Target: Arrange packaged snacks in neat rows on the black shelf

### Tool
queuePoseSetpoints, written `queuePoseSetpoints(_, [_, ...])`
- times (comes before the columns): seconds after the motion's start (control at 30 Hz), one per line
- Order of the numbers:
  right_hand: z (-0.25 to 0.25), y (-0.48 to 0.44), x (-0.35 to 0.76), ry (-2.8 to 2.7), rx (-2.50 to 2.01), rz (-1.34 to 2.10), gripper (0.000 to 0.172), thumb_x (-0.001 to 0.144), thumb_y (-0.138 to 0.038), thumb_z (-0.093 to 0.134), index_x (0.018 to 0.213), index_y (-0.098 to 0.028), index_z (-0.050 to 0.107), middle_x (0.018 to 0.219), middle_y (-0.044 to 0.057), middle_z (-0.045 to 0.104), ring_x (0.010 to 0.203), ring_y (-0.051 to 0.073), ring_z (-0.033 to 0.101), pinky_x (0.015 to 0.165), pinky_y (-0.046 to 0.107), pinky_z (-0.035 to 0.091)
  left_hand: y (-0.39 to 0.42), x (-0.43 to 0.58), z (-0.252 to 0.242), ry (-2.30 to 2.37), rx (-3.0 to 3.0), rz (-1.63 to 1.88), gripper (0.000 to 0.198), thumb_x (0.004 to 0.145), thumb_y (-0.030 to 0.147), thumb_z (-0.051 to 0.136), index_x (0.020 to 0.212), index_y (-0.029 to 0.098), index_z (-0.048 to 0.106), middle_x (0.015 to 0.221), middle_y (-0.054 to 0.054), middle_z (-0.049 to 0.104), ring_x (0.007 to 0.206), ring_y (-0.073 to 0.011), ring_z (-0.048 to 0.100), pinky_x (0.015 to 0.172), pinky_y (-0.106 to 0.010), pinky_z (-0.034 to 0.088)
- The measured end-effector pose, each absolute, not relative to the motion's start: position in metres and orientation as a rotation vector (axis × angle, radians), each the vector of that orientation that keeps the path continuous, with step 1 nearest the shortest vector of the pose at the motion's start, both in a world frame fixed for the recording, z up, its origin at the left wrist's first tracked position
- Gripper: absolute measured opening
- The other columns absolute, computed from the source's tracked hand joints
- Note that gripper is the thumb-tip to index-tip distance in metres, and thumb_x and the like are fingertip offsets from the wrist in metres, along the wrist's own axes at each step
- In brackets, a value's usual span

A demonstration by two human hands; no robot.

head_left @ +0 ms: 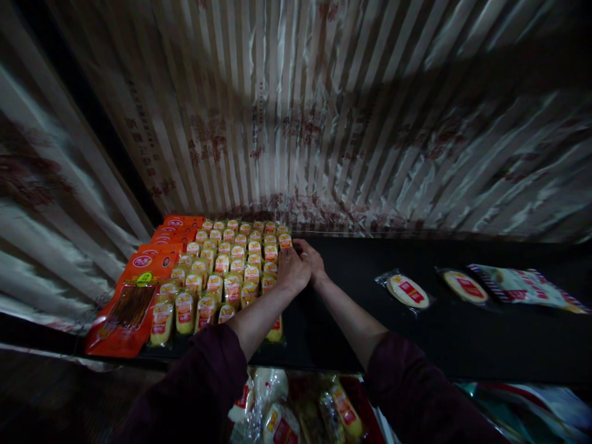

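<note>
Rows of small wrapped yellow cakes (233,290) stand close together on the black shelf (342,320), each with a red and white label. At their right edge, my left hand (293,270) has its fingers curled in against the last column. My right hand (312,259) meets it from the right, fingers bent and closed near the back of that column. The backs of both hands cover whatever lies between the fingers, so I cannot make it out. Just behind the hands, a wrapped cake (285,240) shows at the column's far end.
Orange snack packets (134,290) overlap in a line left of the cakes. Farther right lie a flat round wrapped pastry (407,291), a second wrapped pastry (466,287) and a striped-edge bag (527,287). Below is a box of wrapped foods (282,422). A pleated printed sheet (296,123) hangs behind.
</note>
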State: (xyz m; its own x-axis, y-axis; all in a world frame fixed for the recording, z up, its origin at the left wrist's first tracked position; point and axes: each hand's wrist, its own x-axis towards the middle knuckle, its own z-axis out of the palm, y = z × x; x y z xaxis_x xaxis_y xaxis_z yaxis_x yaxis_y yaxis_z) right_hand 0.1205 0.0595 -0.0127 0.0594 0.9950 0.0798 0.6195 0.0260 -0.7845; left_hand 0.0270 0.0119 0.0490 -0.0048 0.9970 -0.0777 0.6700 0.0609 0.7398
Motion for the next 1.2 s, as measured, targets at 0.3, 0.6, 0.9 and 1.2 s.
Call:
queuePoseSetpoints(0.3, [-0.017,0.059,0.118,-1.664,-1.661,0.711,0.035,0.075,-0.023,0.056,0.108,-0.029,0.064,0.097,-0.001,0.072,0.091,0.02,0.065,0.081,0.03,0.05,0.012,0.027,0.055,1.762,1.604,0.666,0.039,0.088,0.018,0.04,0.123,0.004,0.052,0.129,-0.02,0.056,0.125,-0.0256,0.049,0.103,-0.033,0.037])
queuePoseSetpoints(0.6, [-0.017,0.055,0.119,-1.619,-1.562,0.718,0.037,0.073,-0.015,0.051,0.104,-0.028,0.067,0.097,-0.001,0.072,0.094,0.019,0.065,0.089,0.032,0.049,0.009,0.021,0.056,1.711,1.63,0.691,0.039,0.09,0.023,0.039,0.123,0.007,0.052,0.132,-0.018,0.055,0.125,-0.0233,0.049,0.104,-0.03,0.035])
queuePoseSetpoints(0.9, [-0.02,0.054,0.114,-1.563,-1.494,0.747,0.044,0.072,-0.013,0.047,0.108,-0.028,0.066,0.097,-0.002,0.072,0.095,0.019,0.065,0.09,0.033,0.049,0.008,0.022,0.057,1.708,1.61,0.67,0.039,0.089,0.02,0.038,0.124,0.01,0.052,0.128,-0.015,0.059,0.12,-0.0212,0.054,0.099,-0.028,0.04])
queuePoseSetpoints(1.2, [-0.027,0.055,0.113,-1.53,-1.478,0.752,0.047,0.071,-0.015,0.048,0.112,-0.028,0.064,0.106,-0.002,0.069,0.105,0.019,0.061,0.096,0.036,0.045,0.011,0.02,0.052,1.725,1.636,0.67,0.039,0.089,0.019,0.038,0.124,0.006,0.052,0.13,-0.018,0.056,0.123,-0.0222,0.051,0.104,-0.028,0.035])
